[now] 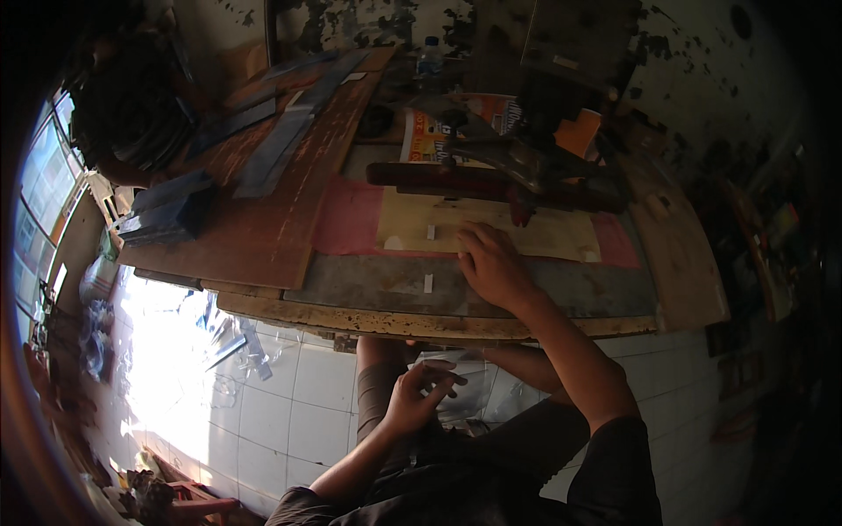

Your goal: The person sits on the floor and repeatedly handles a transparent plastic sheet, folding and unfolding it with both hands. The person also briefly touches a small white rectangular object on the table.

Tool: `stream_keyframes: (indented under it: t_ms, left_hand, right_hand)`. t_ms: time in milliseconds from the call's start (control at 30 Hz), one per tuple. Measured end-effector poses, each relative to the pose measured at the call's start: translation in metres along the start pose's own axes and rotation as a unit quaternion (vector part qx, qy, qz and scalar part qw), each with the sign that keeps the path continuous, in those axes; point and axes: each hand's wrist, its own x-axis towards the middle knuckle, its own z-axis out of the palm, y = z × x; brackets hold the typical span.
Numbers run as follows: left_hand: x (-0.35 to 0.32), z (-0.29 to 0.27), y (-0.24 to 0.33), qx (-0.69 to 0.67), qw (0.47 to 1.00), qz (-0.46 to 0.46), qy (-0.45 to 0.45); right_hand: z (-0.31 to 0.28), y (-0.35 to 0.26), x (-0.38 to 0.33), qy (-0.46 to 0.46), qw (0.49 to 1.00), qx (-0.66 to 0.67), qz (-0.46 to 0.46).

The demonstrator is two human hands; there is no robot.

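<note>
My right hand (495, 266) rests on a yellow sheet (544, 238) laid over a pink sheet (349, 219) on the worktable. Its fingers are loosely bent with nothing visible in them, near the front of a dark red machine bar (491, 183). A small white tag (431, 232) lies on the yellow sheet left of these fingers; another white tag (428, 283) lies nearer me on the grey tabletop (368, 283). Over my lap, my left hand (414, 396) hangs with its fingers apart. Clear plastic (474, 377) shows beside it; I cannot see any grip on that plastic.
A brown board (263, 230) on the left bears dark plastic strips (303, 131) and a stack of folded plastic (167, 208). Behind it sits another person (132, 105). A metal machine arm (526, 162) overhangs the table. A bottle (429, 60) stands behind. Plastic scraps (250, 346) litter the tiled floor.
</note>
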Motion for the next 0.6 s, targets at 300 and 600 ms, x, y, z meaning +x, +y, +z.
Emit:
stream_keyframes:
  t_ms: [300,600]
  left_hand:
    - [0.0,0.001,-0.005,-0.01,1.0,0.007,0.007]
    - [0.001,0.002,-0.002,-0.002,1.0,-0.006,0.003]
  right_hand:
    - [0.006,-0.005,0.013,-0.011,1.0,-0.006,-0.005]
    - [0.011,-0.012,0.017,-0.027,0.999,-0.035,0.019]
